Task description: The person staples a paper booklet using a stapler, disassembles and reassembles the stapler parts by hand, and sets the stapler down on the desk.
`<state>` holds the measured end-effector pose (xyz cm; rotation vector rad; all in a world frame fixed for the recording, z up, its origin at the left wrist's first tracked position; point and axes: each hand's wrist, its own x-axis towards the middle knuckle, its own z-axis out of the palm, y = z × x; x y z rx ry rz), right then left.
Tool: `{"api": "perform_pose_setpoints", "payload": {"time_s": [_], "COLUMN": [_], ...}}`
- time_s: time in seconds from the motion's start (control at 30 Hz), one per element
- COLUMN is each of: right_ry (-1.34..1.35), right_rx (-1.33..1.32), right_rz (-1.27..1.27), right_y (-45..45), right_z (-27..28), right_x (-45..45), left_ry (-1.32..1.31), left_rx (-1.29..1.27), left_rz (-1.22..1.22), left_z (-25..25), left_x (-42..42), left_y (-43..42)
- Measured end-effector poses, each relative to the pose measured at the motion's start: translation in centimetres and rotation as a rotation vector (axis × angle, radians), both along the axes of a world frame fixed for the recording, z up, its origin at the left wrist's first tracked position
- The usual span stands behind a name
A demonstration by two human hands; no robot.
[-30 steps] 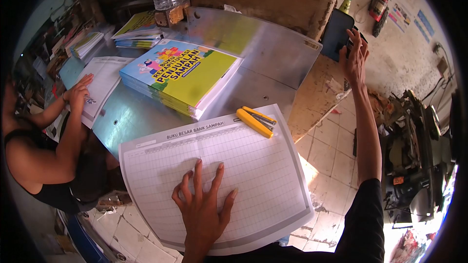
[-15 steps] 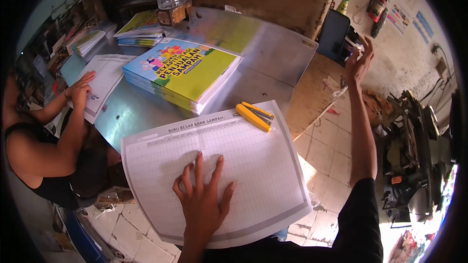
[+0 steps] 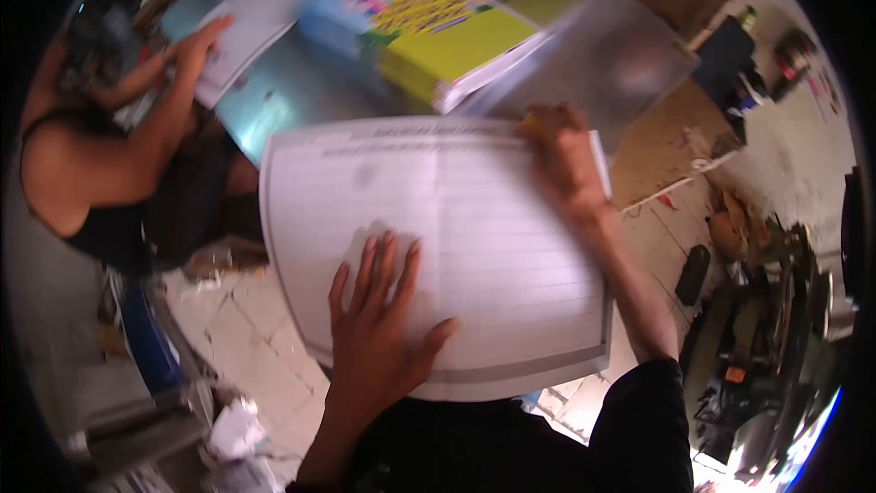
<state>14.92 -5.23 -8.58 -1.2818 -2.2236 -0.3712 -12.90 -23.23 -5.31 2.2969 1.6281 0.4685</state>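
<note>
A large printed grid sheet (image 3: 493, 246) lies at the near edge of the metal table. My left hand (image 3: 379, 319) rests flat on its lower left part, fingers spread. At the sheet's top right corner is my right hand (image 3: 561, 151), blurred, with its fingers curled over the yellow stapler (image 3: 529, 124), of which only a small bit shows. Just beyond the sheet sits a stack of books (image 3: 456, 46) with blue and green covers.
At the left, a co-worker in a black top (image 3: 109, 228) has a hand on another sheet (image 3: 246, 41). A dark phone (image 3: 724, 57) stands at the back right. Piled items (image 3: 748, 338) lie on the right.
My right hand has come down from the phone's side to the stapler and closed on it. The view has shifted, and the sheet and books appear further right and higher. My left hand stays on the sheet.
</note>
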Motion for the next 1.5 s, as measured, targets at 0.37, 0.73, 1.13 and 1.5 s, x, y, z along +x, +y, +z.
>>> {"api": "perform_pose_setpoints", "payload": {"time_s": [0.37, 0.73, 1.13, 1.5], "right_ry": [0.844, 0.190, 0.175, 0.059], "right_rx": [-1.058, -0.807, -0.839, -0.829], "right_rz": [0.113, 0.353, 0.296, 0.338], "right_y": [-8.3, -13.2, -12.7, -11.9], "right_z": [8.3, 8.3, 7.2, 7.9], "right_x": [-0.4, -5.5, -5.5, -6.2], "left_ry": [-0.044, -0.115, -0.207, -0.277], "left_rx": [0.039, 0.055, 0.011, -0.019], "left_rz": [-0.063, 0.075, 0.112, 0.114], "left_z": [-1.3, -2.6, -3.8, -4.3], "left_x": [0.4, 0.9, 0.9, 1.1], "left_y": [1.5, 0.2, -0.2, -0.4]}}
